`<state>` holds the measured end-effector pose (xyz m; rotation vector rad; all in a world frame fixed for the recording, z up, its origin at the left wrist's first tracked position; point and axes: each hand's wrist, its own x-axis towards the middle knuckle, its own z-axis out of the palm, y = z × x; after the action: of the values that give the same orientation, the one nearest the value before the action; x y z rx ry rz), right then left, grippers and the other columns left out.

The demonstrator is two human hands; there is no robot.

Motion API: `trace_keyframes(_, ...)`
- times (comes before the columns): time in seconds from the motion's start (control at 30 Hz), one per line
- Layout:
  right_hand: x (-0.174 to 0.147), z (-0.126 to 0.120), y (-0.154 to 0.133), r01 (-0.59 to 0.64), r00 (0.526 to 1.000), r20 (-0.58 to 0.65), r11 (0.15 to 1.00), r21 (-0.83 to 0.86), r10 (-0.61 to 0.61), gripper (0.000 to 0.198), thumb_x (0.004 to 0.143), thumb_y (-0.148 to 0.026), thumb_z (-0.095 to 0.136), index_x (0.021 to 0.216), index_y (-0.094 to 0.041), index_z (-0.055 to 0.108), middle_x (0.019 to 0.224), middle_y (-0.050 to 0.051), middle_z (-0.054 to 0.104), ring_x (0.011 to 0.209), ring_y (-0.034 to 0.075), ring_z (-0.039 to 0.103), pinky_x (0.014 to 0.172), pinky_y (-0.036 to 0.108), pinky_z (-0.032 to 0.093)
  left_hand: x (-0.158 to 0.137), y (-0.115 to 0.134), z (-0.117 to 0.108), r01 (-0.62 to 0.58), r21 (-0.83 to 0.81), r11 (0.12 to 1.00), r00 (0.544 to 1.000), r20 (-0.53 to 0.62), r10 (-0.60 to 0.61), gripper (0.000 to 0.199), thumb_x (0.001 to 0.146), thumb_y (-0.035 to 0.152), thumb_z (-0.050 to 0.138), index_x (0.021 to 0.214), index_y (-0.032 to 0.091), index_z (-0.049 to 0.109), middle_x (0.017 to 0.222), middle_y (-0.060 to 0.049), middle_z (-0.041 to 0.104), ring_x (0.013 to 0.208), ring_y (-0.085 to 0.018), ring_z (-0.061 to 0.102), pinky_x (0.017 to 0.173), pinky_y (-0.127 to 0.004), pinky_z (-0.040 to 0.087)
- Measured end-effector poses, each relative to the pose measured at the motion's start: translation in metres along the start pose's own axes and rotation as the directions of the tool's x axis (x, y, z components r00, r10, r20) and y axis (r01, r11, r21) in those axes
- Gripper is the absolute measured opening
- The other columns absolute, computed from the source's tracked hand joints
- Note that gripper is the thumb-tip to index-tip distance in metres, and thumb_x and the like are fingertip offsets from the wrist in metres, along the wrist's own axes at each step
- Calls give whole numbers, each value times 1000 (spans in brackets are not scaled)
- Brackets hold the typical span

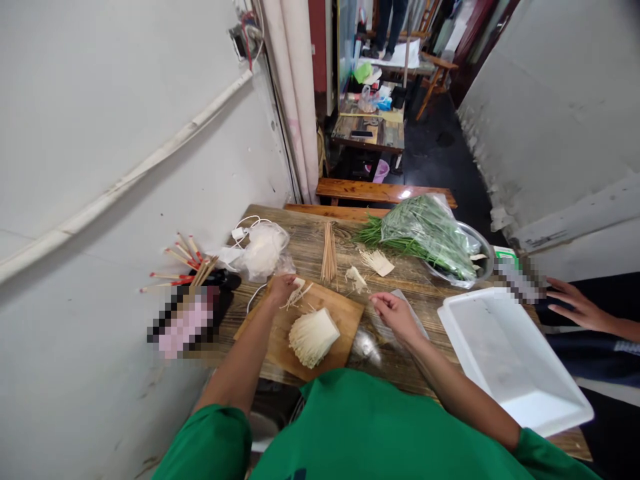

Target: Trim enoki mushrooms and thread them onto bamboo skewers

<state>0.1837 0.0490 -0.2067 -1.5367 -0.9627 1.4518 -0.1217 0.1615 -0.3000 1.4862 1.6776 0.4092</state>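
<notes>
My left hand is closed on a small bunch of enoki mushrooms over the wooden cutting board. A large pale clump of enoki lies on that board, nearer to me. To the right of the board, my right hand has its thumb and fingers pinched together. A loose tuft of enoki sits just beyond its fingertips; whether the pinch holds a strand of it I cannot tell. Farther back rest a flat fanned-out piece of enoki and a bundle of wooden skewers.
Green leafy stalks in a plastic bag fill a metal bowl. A white plastic tub stands at right, beside another person's hand. Red-tipped sticks and a white plastic bag are by the left wall.
</notes>
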Motion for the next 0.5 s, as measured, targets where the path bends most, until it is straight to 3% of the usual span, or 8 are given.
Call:
trace_keyframes(0.27, 3, 22, -11, -69, 997, 45, 988, 137, 63, 37, 64, -52, 64, 72, -18, 52, 49, -8, 36, 37, 4, 21, 36, 20, 14, -10, -16, -12, 27, -179, 983, 999, 39, -20, 26, 85, 29, 53, 105, 13, 55, 103, -7, 59, 85, -18, 59, 72, -36, 51)
trace_keyframes(0.5, 17, 37, -18, -61, 995, 89, 980, 190, 45, 39, 60, -52, 67, 67, -18, 49, 49, -8, 39, 35, 4, 23, 36, 20, 14, -24, -15, -26, -8, -244, 970, 999, 32, 17, 25, 85, 29, 53, 104, 13, 56, 101, -6, 59, 85, -18, 59, 72, -36, 51)
